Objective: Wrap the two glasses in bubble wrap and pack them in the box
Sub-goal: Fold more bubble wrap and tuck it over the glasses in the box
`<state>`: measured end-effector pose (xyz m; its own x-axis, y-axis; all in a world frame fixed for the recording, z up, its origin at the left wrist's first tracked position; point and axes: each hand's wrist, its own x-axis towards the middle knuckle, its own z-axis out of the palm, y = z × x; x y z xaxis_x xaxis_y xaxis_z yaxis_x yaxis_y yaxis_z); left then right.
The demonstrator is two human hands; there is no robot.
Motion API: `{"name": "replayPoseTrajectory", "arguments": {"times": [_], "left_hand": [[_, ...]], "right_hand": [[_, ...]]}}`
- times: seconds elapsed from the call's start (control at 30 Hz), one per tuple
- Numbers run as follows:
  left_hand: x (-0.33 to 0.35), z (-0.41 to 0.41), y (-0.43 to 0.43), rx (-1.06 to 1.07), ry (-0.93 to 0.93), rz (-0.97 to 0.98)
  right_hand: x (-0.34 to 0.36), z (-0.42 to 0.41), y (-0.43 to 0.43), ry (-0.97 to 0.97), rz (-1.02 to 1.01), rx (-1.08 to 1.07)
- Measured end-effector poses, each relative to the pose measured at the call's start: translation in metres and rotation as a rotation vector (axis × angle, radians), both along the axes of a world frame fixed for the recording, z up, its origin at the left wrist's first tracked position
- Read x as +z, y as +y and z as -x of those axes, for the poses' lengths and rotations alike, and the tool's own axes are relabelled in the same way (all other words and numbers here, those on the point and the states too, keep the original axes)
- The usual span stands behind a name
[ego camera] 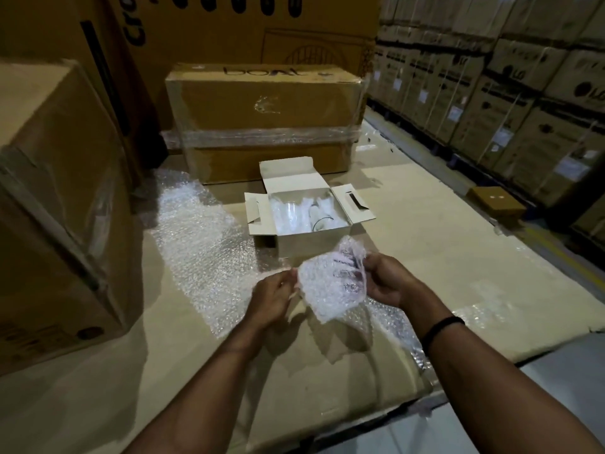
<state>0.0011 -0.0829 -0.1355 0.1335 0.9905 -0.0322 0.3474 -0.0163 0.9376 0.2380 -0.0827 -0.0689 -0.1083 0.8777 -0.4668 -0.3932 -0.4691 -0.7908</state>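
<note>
A small white box (311, 242) stands open on the cardboard floor sheet, its flaps spread. Inside lie a glass (320, 217) and clear wrapping (288, 214); how many glasses are in there I cannot tell. In front of the box, above the sheet, both my hands hold a bundle of bubble wrap (330, 286) with pink and dark print showing through it. My left hand (275, 296) pinches its left edge. Its right side is gripped by my right hand (386, 283). A long strip of bubble wrap (196, 244) lies on the floor to the left.
A large taped carton (265, 119) sits just behind the white box. Another big carton (55, 208) stands at the left. Stacked cartons (523, 93) line the right side. A small brown box (496, 201) lies at the right. Flattened cardboard (442, 257) covers the floor.
</note>
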Motion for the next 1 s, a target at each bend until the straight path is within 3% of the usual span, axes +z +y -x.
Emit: {"name": "replayPoseTrajectory", "arguments": {"times": [0.03,0.1,0.23,0.37,0.47,0.6,0.73,0.9,1.0], "left_hand": [[0.002,-0.003,0.001,-0.019,-0.078,0.072],[0.010,-0.003,0.001,-0.105,-0.095,0.033],[0.019,-0.002,-0.002,-0.284,0.140,-0.111],[0.019,-0.018,-0.001,-0.044,0.386,-0.359],[0.014,-0.013,0.003,0.090,0.590,-0.540],[0.009,-0.001,0.004,0.035,0.739,-0.695],[0.008,0.000,0.001,-0.028,0.784,-0.686],[0.006,0.002,0.002,-0.056,0.858,-0.616],[0.004,0.006,0.004,-0.141,0.905,-0.539]], "right_hand": [[-0.002,-0.001,-0.002,0.059,0.003,-0.016],[-0.001,0.000,-0.005,0.140,0.020,-0.033],[-0.003,-0.004,-0.004,0.205,0.038,-0.092],[-0.001,-0.010,-0.005,0.136,0.052,-0.121],[0.002,-0.022,-0.002,-0.071,0.056,-0.136],[-0.011,-0.045,-0.003,-0.410,0.050,-0.138],[-0.019,-0.044,-0.009,-0.495,-0.017,-0.161],[-0.019,-0.037,-0.018,-0.835,-0.145,0.039],[-0.029,-0.041,-0.013,-1.069,-0.193,-0.070]]}}
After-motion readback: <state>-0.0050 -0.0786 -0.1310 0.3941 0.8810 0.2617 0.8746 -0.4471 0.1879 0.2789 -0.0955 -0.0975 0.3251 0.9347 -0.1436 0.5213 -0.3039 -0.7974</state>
